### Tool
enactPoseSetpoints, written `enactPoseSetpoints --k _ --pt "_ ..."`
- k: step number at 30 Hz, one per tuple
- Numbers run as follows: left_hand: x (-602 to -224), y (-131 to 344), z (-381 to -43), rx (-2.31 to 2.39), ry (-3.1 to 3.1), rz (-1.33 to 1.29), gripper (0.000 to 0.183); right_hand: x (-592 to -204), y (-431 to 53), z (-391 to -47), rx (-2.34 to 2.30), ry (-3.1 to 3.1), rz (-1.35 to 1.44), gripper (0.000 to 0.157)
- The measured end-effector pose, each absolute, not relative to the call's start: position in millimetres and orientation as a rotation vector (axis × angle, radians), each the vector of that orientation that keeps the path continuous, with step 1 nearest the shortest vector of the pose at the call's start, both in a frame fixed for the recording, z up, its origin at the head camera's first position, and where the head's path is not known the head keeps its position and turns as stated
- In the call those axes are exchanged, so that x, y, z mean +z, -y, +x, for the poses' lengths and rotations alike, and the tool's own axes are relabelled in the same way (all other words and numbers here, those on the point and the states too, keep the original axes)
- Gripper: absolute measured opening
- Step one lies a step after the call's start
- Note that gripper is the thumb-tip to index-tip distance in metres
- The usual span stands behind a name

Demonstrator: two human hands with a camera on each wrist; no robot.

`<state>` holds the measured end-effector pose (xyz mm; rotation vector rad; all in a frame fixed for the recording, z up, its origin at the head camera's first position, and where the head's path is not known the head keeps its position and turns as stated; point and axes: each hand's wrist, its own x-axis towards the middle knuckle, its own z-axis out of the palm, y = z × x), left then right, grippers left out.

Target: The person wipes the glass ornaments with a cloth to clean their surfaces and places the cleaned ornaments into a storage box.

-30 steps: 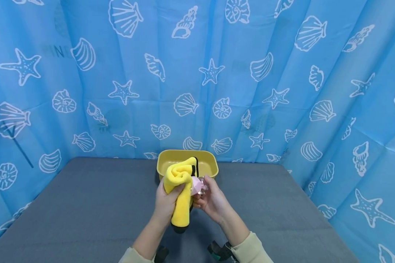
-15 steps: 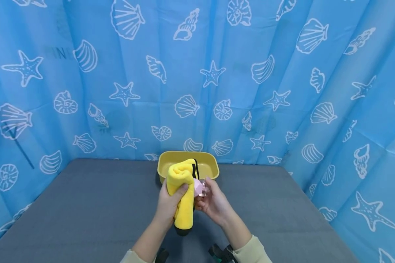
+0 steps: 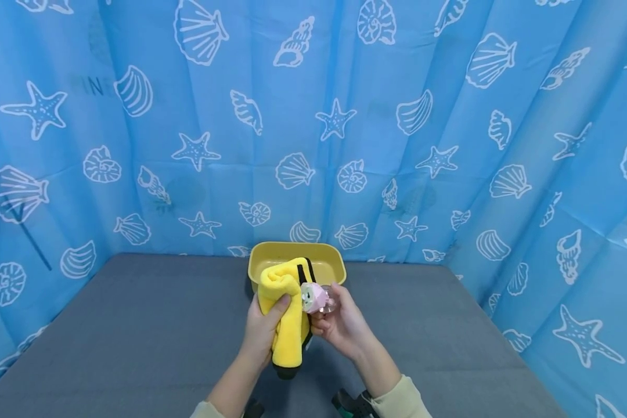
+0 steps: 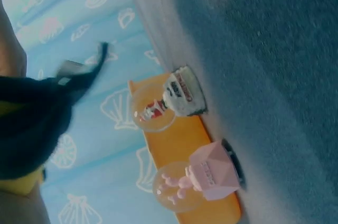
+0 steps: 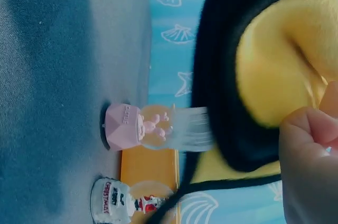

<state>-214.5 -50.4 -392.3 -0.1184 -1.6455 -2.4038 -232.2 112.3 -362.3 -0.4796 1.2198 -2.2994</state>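
A yellow cloth (image 3: pixel 286 316) with black edging is bunched in my left hand (image 3: pixel 261 328), thumb across its front. My right hand (image 3: pixel 345 325) holds a small snow globe (image 3: pixel 319 298) with a pink base, its clear dome toward my fingers. The pale end of its base faces the cloth. In the right wrist view, the cloth (image 5: pixel 296 34) hangs beside my right hand (image 5: pixel 309 166), and the held globe is not clearly seen. In the left wrist view, the cloth's dark edging (image 4: pixel 37 123) is blurred and covers most of my left hand.
A yellow bin (image 3: pixel 298 248) stands at the far edge of the grey table (image 3: pixel 177 325), before a blue shell-patterned curtain (image 3: pixel 303 128). Wrist views show a pink-based snow globe (image 4: pixel 214 172) and a white Christmas globe (image 4: pixel 184 92) upright in front of the bin.
The pink globe has turned in my right hand so the pale end of its base shows. The cloth has shifted slightly, first right and then back left, still in my left hand.
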Motion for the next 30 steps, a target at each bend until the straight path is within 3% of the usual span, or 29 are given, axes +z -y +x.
enactPoseSetpoints --k 8,16,21,30 --pt "-393.7 47.6 -214.7 -2.336 1.728 -0.136 0.051 -364.4 -110.7 -232.3 -2.293 -1.198 -0.580 0.045" --pt "-389.2 57.6 -214.9 -2.407 1.665 -0.052 0.049 -359.2 -114.5 -233.8 -2.304 -1.450 -0.314 0.029" --pt "-386.7 52.2 -213.2 -2.446 1.631 -0.155 0.056 -357.7 -113.9 -232.9 -2.206 -1.478 -0.440 0.043" --pt "-385.6 45.8 -212.3 -2.330 1.606 -0.135 0.053 -358.1 -105.0 -228.8 -2.186 -1.691 -0.431 0.035"
